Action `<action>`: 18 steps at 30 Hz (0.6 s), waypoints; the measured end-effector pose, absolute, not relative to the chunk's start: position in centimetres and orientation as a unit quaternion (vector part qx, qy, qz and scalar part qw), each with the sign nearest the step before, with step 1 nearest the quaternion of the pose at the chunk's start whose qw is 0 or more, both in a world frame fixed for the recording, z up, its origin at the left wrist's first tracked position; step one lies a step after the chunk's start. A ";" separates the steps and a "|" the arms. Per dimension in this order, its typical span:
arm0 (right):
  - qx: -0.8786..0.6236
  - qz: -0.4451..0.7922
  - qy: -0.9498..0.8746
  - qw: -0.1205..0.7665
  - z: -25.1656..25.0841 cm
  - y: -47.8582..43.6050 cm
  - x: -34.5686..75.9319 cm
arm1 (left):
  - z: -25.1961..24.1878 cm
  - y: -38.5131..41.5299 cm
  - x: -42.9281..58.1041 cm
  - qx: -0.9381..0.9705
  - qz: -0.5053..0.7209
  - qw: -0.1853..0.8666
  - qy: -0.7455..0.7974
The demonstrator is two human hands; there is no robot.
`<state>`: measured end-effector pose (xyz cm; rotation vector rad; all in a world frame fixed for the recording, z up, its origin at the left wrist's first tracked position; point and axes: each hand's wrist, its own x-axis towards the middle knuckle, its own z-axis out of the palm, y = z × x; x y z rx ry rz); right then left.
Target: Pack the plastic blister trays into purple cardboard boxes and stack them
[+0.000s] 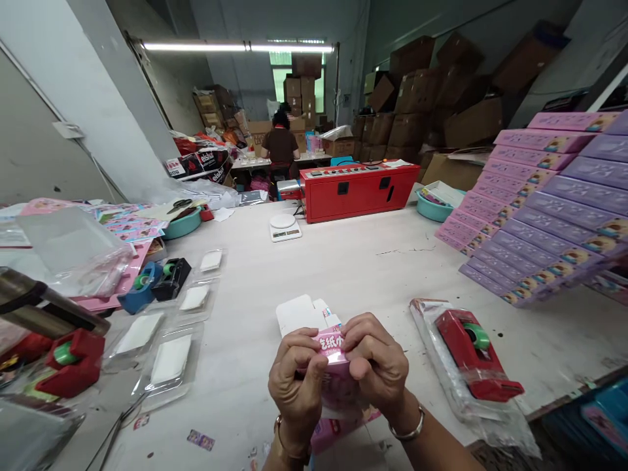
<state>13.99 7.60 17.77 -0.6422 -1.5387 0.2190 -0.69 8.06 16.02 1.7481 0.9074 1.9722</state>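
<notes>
A small pink printed carton (332, 345) with a glossy face is gripped between my two hands over the near middle of the table. My left hand (298, 369) is closed on its left side, thumb in front. On its right side my right hand (375, 360) is closed too, thumb and fingers at the edge. White cardboard flaps (299, 314) stand up behind my fingers. Below the hands lies more pink printed packaging (338, 432), partly covered by my wrists.
Tape dispensers stand at left and a red one (478, 356) at right on plastic bags. Clear packs (169, 360) line the left. Beyond are a white scale (284, 227) and a red machine (360, 190). Pink and purple boxes (549, 222) stack high at right. A person (280, 144) sits far back.
</notes>
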 end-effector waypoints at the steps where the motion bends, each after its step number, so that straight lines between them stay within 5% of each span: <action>1: -0.298 0.107 -0.682 0.659 17.4 7.4 14.4 | 16.2 8.1 -0.7 0.606 0.707 0.173 0.322; 6: -0.394 0.206 -0.733 0.514 16.0 5.4 17.0 | 18.2 8.9 -1.2 0.397 0.827 0.257 0.304; 8: -0.406 0.124 -0.770 0.477 15.7 4.6 17.6 | 18.7 9.2 -1.6 0.352 0.836 0.293 0.302; 11: -0.447 -0.104 -0.766 0.450 15.3 3.6 17.3 | 17.9 8.8 -2.6 0.380 0.836 0.208 0.336; 15: -0.399 -0.127 -0.852 0.315 14.5 2.1 17.2 | 13.1 6.0 -3.5 0.623 0.684 0.104 0.365; 18: -0.339 -0.068 -0.876 0.336 15.0 3.0 18.7 | 8.4 3.8 -1.6 0.778 0.504 0.101 0.361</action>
